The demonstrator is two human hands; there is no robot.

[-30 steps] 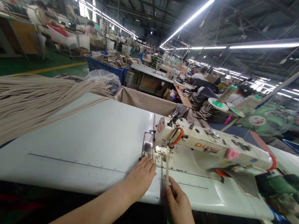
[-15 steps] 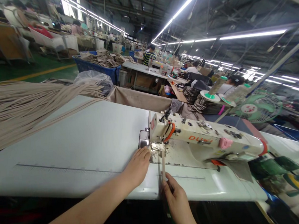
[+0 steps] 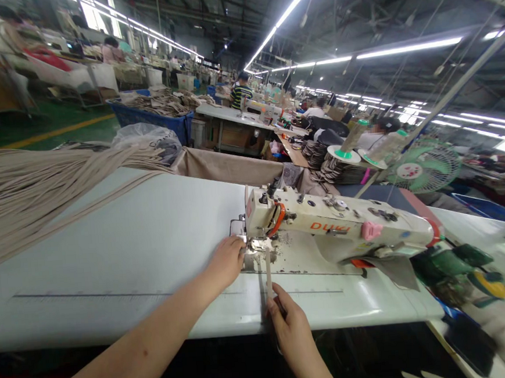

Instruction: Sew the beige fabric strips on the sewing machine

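A narrow beige fabric strip (image 3: 268, 275) runs from the needle area of the white sewing machine (image 3: 325, 224) toward me. My right hand (image 3: 291, 320) is closed on it at the front of the table, thumb and fingers pinching it. My left hand (image 3: 227, 262) is just left of the presser foot (image 3: 259, 245), its fingers bent and together. Whatever lies under those fingertips is hidden from view. Beside that hand, part of a metal guide frame (image 3: 237, 225) shows next to the machine head.
Long beige strips (image 3: 52, 196) lie heaped across the table's left side. Behind the table are a beige cloth trough (image 3: 228, 163) and a blue crate (image 3: 153, 118) of fabric pieces. Thread cones (image 3: 353, 140) and a green fan (image 3: 423, 167) stand right. Other people sit further off.
The view has shifted slightly. My left hand's fingers have bent in beside the presser foot, where they lay flatter before. My right hand still pinches the strip, which now shows shorter.
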